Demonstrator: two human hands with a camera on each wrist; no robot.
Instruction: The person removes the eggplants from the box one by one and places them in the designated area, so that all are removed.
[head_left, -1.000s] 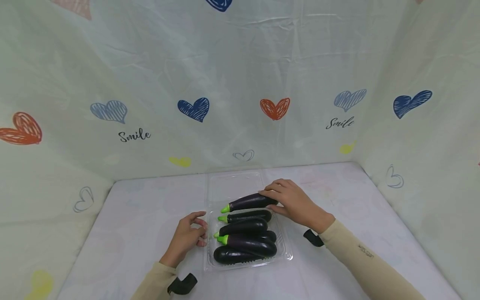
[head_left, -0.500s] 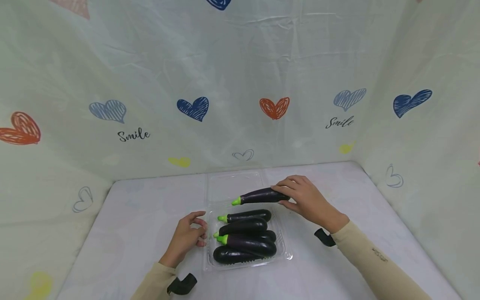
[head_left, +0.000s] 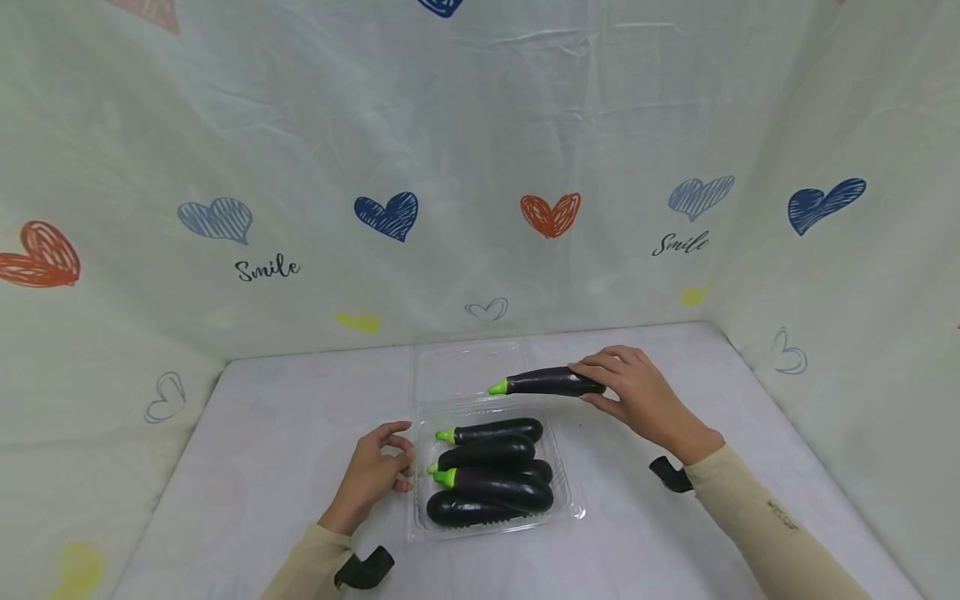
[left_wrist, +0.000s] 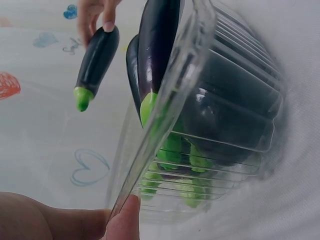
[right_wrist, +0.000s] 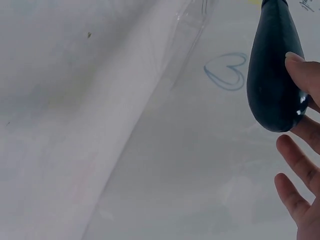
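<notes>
My right hand point(head_left: 641, 404) grips a dark purple eggplant point(head_left: 546, 382) by its thick end, its green stem pointing left. This eggplant hangs above the back right of a clear plastic container point(head_left: 573, 507). Inside the container lie several more eggplants point(head_left: 502, 490), some stacked on others, stems to the left. My left hand point(head_left: 369, 477) is at the container's left side. In the left wrist view its thumb and a finger point(left_wrist: 126, 220) pinch the container rim point(left_wrist: 142, 167). The right wrist view shows the thumb point(right_wrist: 302, 75) pressed on the held eggplant point(right_wrist: 274, 75).
The container's clear lid point(head_left: 468, 371) lies folded back behind the tray, near the table's rear edge. The white table point(head_left: 277, 467) is bounded by a pale curtain point(head_left: 465, 150) with printed hearts at the back and both sides.
My right hand has lifted the eggplant up out of the container and moved it right and back. My left hand has stayed at the container's left rim.
</notes>
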